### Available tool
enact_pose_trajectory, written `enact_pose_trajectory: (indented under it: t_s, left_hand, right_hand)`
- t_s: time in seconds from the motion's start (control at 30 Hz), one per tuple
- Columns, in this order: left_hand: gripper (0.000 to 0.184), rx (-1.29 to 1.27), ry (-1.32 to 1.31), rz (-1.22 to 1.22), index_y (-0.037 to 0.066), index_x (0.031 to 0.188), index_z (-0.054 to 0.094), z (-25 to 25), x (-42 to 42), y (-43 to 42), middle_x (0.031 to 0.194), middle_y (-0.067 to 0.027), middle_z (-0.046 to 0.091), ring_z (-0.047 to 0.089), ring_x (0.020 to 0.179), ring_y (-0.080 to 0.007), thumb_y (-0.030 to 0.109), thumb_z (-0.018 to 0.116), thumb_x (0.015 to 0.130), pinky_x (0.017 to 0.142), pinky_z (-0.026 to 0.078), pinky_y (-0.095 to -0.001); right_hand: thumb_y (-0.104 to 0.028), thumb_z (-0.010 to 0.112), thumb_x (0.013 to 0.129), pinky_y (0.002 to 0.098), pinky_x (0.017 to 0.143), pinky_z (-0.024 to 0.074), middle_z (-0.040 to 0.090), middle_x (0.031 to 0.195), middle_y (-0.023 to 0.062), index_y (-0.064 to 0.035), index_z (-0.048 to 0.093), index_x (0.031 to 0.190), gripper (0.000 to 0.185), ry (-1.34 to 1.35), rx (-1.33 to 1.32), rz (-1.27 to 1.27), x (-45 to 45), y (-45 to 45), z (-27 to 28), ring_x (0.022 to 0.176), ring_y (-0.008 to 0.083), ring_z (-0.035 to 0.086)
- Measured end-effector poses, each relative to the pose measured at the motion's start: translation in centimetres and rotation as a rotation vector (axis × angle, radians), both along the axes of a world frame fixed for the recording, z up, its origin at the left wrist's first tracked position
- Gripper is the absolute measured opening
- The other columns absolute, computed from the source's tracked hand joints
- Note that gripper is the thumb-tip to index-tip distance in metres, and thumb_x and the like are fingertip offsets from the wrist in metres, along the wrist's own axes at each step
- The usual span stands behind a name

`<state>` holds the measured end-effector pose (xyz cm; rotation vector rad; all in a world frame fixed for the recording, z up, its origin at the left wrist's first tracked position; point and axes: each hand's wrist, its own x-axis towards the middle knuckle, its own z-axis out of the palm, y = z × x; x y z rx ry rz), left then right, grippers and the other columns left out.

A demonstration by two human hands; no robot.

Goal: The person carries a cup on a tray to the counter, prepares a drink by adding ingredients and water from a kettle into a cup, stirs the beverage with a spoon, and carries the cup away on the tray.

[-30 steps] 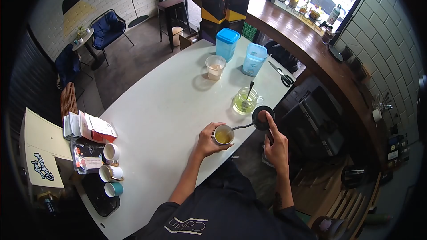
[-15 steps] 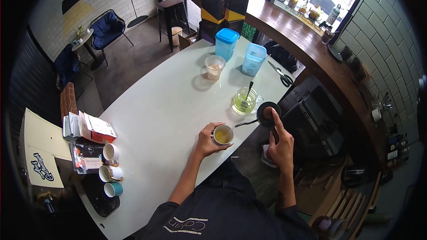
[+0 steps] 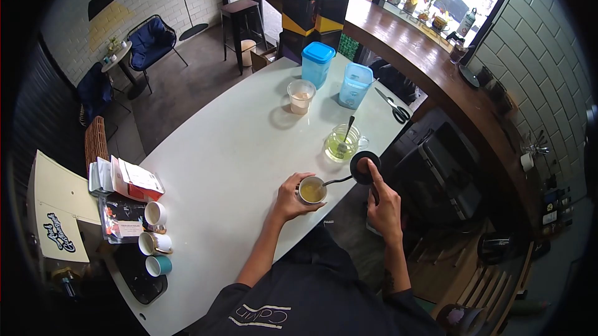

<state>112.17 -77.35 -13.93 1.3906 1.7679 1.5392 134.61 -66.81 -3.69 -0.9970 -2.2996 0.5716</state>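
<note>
From my remote seat I have the jar (image 3: 341, 156) of green liquid on the table (image 3: 218, 149), a spoon (image 3: 350, 127) leaning in it. Left of the jar and nearer the person, I see the cup (image 3: 311, 181) with yellowish liquid (image 3: 312, 193) in it. The left hand (image 3: 290, 200) wraps round the cup, thumb and fingers on opposite sides; I can't tell whether its base touches the table. Just on the near side of the jar is the black kettle (image 3: 357, 170). The right hand (image 3: 385, 205) curls round its handle, forefinger stretched over the top, and the spout (image 3: 337, 179) reaches over the cup's mouth. Beyond the jar I make out the lidded tub (image 3: 316, 69), the open tub (image 3: 354, 91) and a powder tub (image 3: 300, 107); scissors (image 3: 399, 110) lie beyond it to the right.
</note>
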Motion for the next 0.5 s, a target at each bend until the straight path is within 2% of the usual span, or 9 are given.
enact_pose_trajectory:
  t_s: [0.13, 0.33, 0.5]
  left_hand:
    - [0.071, 0.003, 0.015, -0.003, 0.008, 0.121, 0.069, -0.5, -0.2, 0.1, 0.112, -0.0075, 0.070, 0.070, 0.103, -0.0240, 0.029, 0.099, 0.059, 0.088, 0.059, -0.0382]
    - [0.071, -0.001, 0.028, 0.004, 0.008, 0.120, 0.069, -0.2, -0.1, 0.0, 0.113, -0.0075, 0.070, 0.070, 0.103, -0.0243, 0.029, 0.098, 0.059, 0.090, 0.058, -0.0379]
    - [0.071, 0.007, 0.022, 0.007, 0.008, 0.120, 0.069, -0.7, -0.1, 0.1, 0.112, -0.0076, 0.070, 0.070, 0.102, -0.0251, 0.029, 0.098, 0.059, 0.091, 0.058, -0.0378]
  right_hand:
    - [0.010, 0.063, 0.085, 0.0518, 0.069, 0.0503, 0.062, 0.078, 0.0178, -0.0296, 0.041, 0.158, 0.087, 0.011, 0.013, 0.015, 0.0, 0.1, -0.7, 0.070, 0.0379, 0.065]
    - [0.012, 0.064, 0.084, 0.0506, 0.069, 0.0504, 0.061, 0.078, 0.0180, -0.0296, 0.041, 0.158, 0.088, 0.055, 0.030, -0.001, 0.3, 0.2, 1.3, 0.070, 0.0371, 0.064]
    - [0.013, 0.064, 0.085, 0.0462, 0.070, 0.0513, 0.061, 0.080, 0.0188, -0.0249, 0.044, 0.157, 0.084, 0.113, 0.034, -0.011, 0.4, -0.2, 3.6, 0.068, 0.0339, 0.063]
